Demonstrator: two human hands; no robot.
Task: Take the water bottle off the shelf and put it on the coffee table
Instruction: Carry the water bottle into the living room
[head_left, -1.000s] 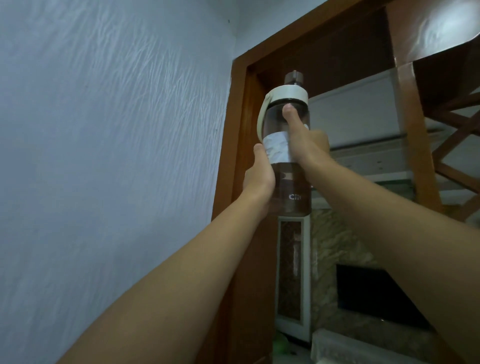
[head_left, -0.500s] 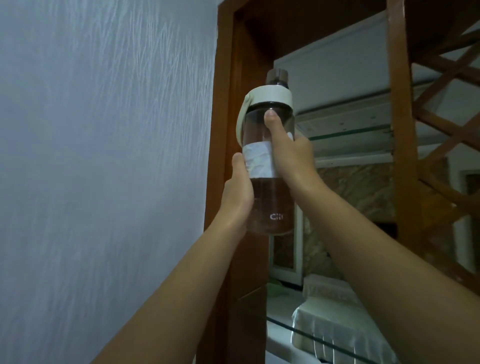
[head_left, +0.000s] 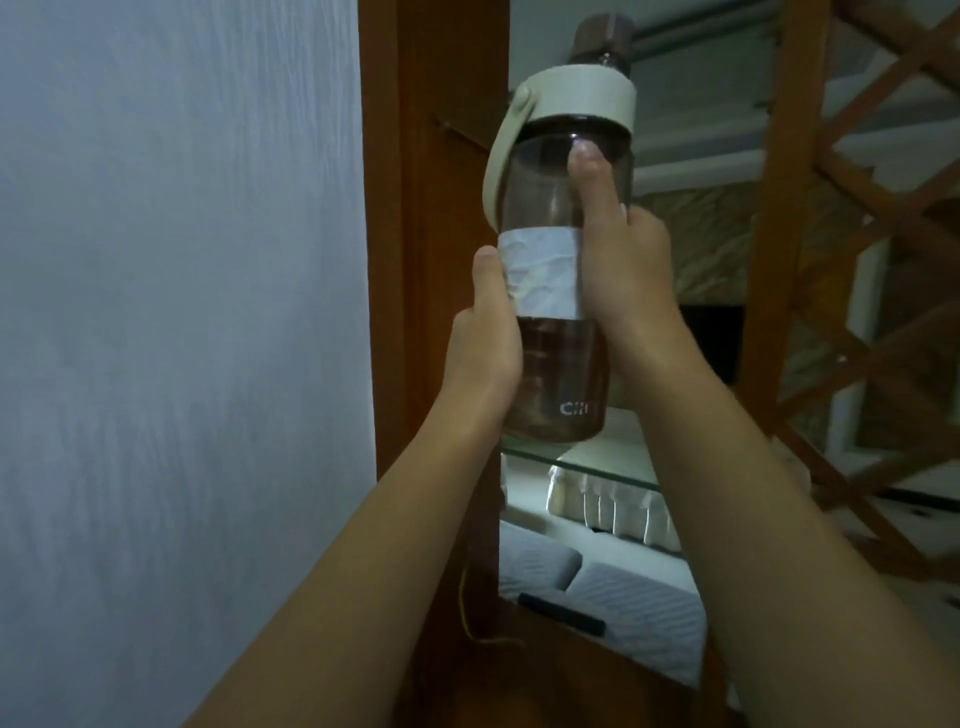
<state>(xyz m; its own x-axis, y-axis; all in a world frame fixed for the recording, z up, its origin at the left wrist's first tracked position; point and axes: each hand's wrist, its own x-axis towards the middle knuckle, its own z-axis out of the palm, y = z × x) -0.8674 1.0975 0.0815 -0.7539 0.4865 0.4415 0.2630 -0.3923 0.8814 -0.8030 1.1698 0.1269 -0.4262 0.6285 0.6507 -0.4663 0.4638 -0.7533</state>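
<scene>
The water bottle (head_left: 558, 358) is a tall smoky clear bottle with a cream collar and carry strap, a dark cap and a white paper band round its middle. It is upright in the air, held in both hands. My left hand (head_left: 485, 343) grips its left side below the band. My right hand (head_left: 623, 270) wraps the right side, thumb pressed up the front. The bottle's base hangs just above a glass shelf (head_left: 608, 475) of the wooden shelf unit (head_left: 441, 208). No coffee table is in view.
A pale textured wall (head_left: 182, 312) fills the left. Right of the bottle stands a wooden post (head_left: 774, 260) with diagonal lattice bars (head_left: 893, 234). Through the shelf I see a room below with grey cushions (head_left: 623, 603) and a white-covered seat (head_left: 608, 499).
The bottle has come down and nearer to me, held in both hands throughout. The view has tipped down, so the glass shelf and the room below now show.
</scene>
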